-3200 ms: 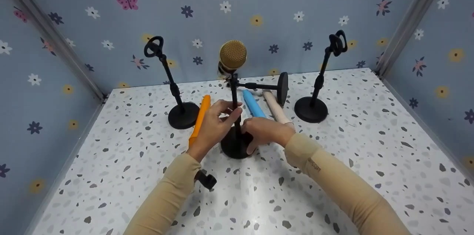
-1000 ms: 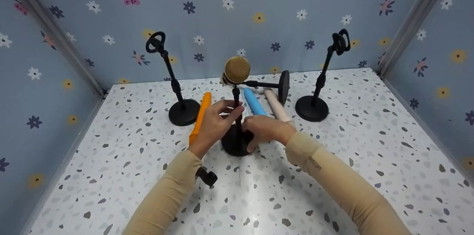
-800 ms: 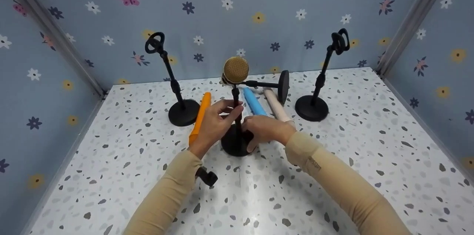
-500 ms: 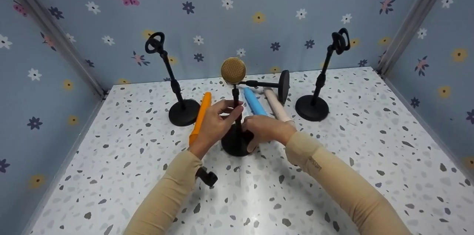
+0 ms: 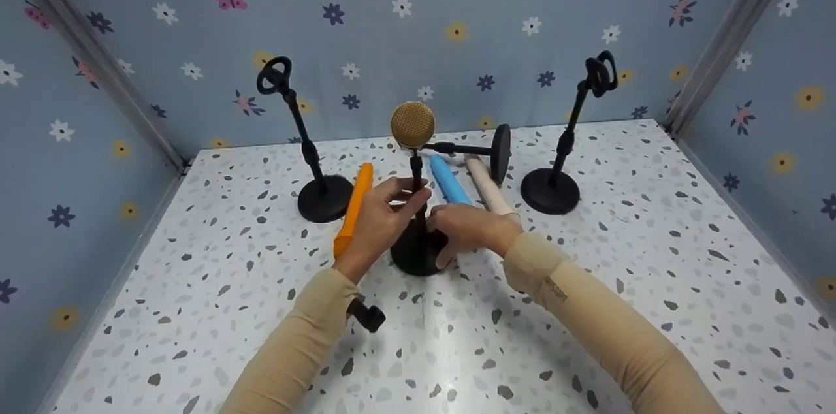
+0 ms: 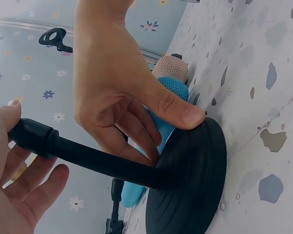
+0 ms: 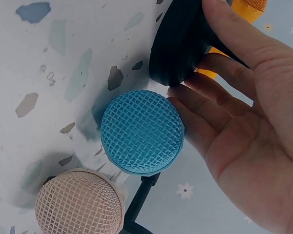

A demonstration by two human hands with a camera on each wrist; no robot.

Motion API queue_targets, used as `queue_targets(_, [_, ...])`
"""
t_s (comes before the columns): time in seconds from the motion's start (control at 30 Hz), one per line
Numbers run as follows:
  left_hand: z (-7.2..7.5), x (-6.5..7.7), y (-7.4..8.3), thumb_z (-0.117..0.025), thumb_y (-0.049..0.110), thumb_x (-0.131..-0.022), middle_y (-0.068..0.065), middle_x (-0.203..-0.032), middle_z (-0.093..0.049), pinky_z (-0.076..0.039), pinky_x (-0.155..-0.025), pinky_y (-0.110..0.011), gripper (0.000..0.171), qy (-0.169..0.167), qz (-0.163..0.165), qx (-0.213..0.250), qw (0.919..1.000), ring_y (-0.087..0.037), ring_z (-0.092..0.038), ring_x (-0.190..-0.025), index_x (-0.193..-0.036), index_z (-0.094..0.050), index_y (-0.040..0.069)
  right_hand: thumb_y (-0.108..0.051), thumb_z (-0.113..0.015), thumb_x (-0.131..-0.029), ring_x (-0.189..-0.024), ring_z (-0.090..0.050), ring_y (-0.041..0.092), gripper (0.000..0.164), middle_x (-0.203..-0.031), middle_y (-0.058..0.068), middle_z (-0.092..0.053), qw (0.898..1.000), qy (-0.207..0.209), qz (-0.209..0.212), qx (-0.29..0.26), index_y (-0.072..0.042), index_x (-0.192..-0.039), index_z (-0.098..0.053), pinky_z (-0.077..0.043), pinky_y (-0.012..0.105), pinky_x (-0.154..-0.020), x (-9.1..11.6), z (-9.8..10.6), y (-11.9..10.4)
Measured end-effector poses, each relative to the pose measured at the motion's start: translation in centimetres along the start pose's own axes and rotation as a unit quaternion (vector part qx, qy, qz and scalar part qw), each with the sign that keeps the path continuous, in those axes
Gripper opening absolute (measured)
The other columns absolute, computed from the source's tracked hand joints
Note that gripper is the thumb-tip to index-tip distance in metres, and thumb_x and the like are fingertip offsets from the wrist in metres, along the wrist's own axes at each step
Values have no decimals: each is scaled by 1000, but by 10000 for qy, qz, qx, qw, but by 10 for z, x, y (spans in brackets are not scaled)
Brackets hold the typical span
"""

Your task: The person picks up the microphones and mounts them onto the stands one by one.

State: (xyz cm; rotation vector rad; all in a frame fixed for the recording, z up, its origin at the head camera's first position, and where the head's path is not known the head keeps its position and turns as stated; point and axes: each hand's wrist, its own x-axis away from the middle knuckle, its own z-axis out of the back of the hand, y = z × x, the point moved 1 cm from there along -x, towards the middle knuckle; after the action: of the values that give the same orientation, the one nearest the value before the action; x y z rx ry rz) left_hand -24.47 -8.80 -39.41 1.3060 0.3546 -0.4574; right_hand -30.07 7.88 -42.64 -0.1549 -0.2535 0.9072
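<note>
- 1 black stand [image 5: 406, 253] is upright in the grip: the left hand [image 5: 381, 218] pinches its pole, and the right hand [image 5: 462, 229] grips its round base lower down.
- Gold microphone [image 5: 413, 124]: at the stand's top, above the grip.
- Orange microphone [image 5: 356, 211]: lying just left of the grip.
- Blue microphone [image 5: 449, 179]: just beside the right fingers; I cannot tell if they touch.
- Beige microphone [image 5: 487, 184]: right of that.
- Toppled stand [image 5: 500, 153]: beyond the grip.
- 2 others upright: left stand [image 5: 310, 153] and right stand [image 5: 565, 140], either side of the grip.
</note>
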Motion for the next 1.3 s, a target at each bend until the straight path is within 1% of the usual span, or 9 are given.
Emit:
queue_targets(0.2, [2, 1, -2, -77, 1, -88, -14, -105, -72, -61, -80, -37, 25, -185, -20, 59, 9998, -31, -72, -89, -112, -72, -4, -28, -92, -74, -96, -62, 23, 41, -101, 7, -70, 10000, -36, -15, -47, -5, -103, -76, -51, 37, -90, 0, 0, -1])
queue_targets(0.43, [3, 1, -2, -72, 1, -93, -21, -114, -71, -60, -85, -38, 26, -467, 225, 47, 9986, -33, -71, -96, -118, -68, -7, -28, -92, -74, -95, -62, 22, 40, -101, 6, -69, 9999, -58, -70, -76, -6, -103, -76, -52, 37, -88, 1, -1, 0])
queue_targets(0.57, [4, 1, -1, -69, 0, -95, -23, -112, -70, -58, -89, -42, 26, -585, 100, -28, 9982, -34, -70, -97, -118, -66, -11, -27, -92, -74, -95, -62, 22, 39, -102, 6, -69, 9999, -50, -50, -113, -6, -103, -76, -52, 37, -89, 0, -1, -1])
queue_targets(0.67, [5, 2, -2, -70, -1, -94, -20, -112, -69, -57, -92, -46, 25, -532, -74, -69, 9985, -32, -68, -102, -117, -65, -11, -27, -92, -74, -97, -62, 21, 39, -103, 6, -69, 9999, -54, -32, -123, -7, -103, -76, -51, 36, -90, -2, -1, -2])
queue_targets(0.73, [5, 2, -2, -73, -3, -91, -21, -113, -67, -57, -92, -48, 24, -414, -245, -101, 9988, -33, -66, -104, -114, -66, -10, -27, -92, -74, -98, -62, 21, 39, -103, 6, -70, 9999, -53, 29, -99, -6, -103, -76, -51, 36, -91, -4, -1, -3])
queue_targets(0.83, [5, 3, -3, -78, -3, -87, -21, -109, -63, -58, -87, -49, 25, -230, -429, -192, 9986, -33, -64, -101, -109, -69, -7, -26, -92, -75, -98, -62, 21, 39, -102, 6, -71, 9999, -62, 116, -81, -5, -103, -76, -51, 36, -92, -4, -1, -3])
queue_targets(0.93, [5, 3, -3, -80, -3, -85, -21, -103, -63, -59, -85, -49, 25, -172, -452, -286, 9984, -33, -63, -96, -108, -71, -6, -26, -92, -75, -96, -62, 22, 39, -100, 6, -71, 9999, -48, 129, -103, -4, -102, -76, -51, 37, -90, -3, -1, -3])
queue_targets(1.1, [6, 1, 0, -74, -7, -88, -23, -104, -64, -56, -92, -49, 26, -455, -348, -232, 9981, -35, -66, -96, -113, -69, -9, -28, -92, -75, -96, -62, 22, 39, -101, 6, -71, 9999, -41, 44, -102, -5, -103, -76, -52, 38, -89, -1, -1, -1])
queue_targets(1.3, [10, -2, 2, -67, -10, -92, -22, -113, -67, -53, -99, -48, 25, -914, -196, -147, 9955, -35, -67, -101, -117, -65, -10, -27, -92, -74, -94, -61, 20, 37, -99, 4, -68, 9999, -44, -58, -104, -8, -101, -76, -51, 36, -87, -1, -2, -1])
